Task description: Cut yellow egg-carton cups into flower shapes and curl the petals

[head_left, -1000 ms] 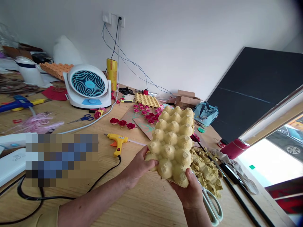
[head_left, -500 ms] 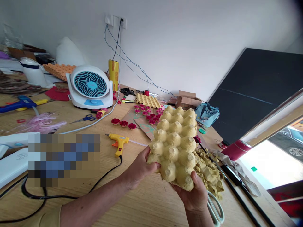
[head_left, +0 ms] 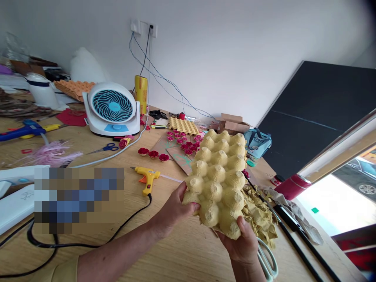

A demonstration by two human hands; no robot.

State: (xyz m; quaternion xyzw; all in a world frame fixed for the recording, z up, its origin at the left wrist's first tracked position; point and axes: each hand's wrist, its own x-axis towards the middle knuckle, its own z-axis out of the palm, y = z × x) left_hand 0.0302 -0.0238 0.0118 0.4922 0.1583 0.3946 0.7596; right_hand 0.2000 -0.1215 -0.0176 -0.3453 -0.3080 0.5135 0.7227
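A yellow pulp egg carton [head_left: 216, 172] is held up above the table, its bumpy side facing me and its far end tilted away. My left hand [head_left: 179, 203] grips its left edge near the close end, thumb on top and the other fingers hidden underneath. My right hand [head_left: 242, 239] is closed on the near right corner, thumb pressed against a cup. Under and right of it lie torn yellow carton pieces [head_left: 260, 219]. Pale green scissors handles [head_left: 268, 258] show beside my right wrist. Left of my left hand lies a yellow glue gun [head_left: 147, 178].
Red paper flowers [head_left: 153, 154] and another egg carton [head_left: 183, 125] lie further back. A white fan [head_left: 113, 107] and blue scissors [head_left: 110, 147] are at left. The glue gun's black cord [head_left: 129, 219] crosses the table. Black rods [head_left: 299, 239] lie at right.
The egg carton's far end has shifted slightly to the right and up. Both hands keep their grip on it.
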